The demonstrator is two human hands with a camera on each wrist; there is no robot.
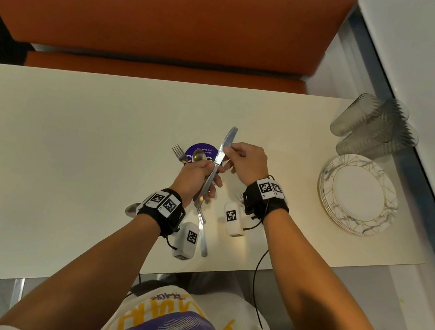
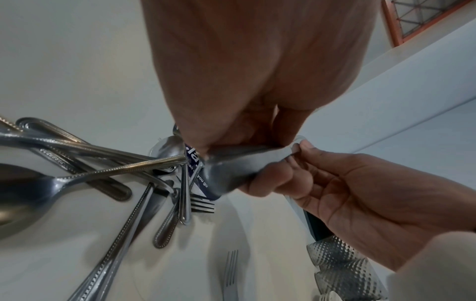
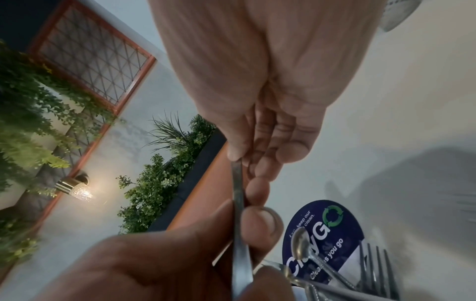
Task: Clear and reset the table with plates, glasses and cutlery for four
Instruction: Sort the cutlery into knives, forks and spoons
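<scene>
- While both hands work above the middle of the pale table (image 1: 44, 137), the setting gear waits at its right end: the stack of plates (image 1: 358, 193) lies flat near the right edge, well apart from the hands. Stacked china should be heavy and chip-prone, so I'd lift it from under the rim with both hands.
- Just behind the plates, the textured glasses (image 1: 373, 124) lie tipped on their sides in a cluster, mouths facing left and toward the viewer. Light, brittle, ready to roll, I'd judge; take each around its body.
- Now the action: the knife (image 1: 219, 162) is held up off the table, long axis running nearly straight away from the person, rounded blade tip pointing to the far side, handle end toward the body. Stiff, slim, polished steel, likely slippery; the handle is the safe grip.
- The left hand (image 1: 198, 179) is curled around a bundle of cutlery, with a fork (image 1: 178, 152) and a spoon bowl poking out beyond the knuckles, and it closes around the knife's handle too.
- The right hand (image 1: 245, 162) pinches the knife blade between thumb and fingertips.
- More cutlery lies loose on the table beneath the left wrist, handles crossing.
</scene>
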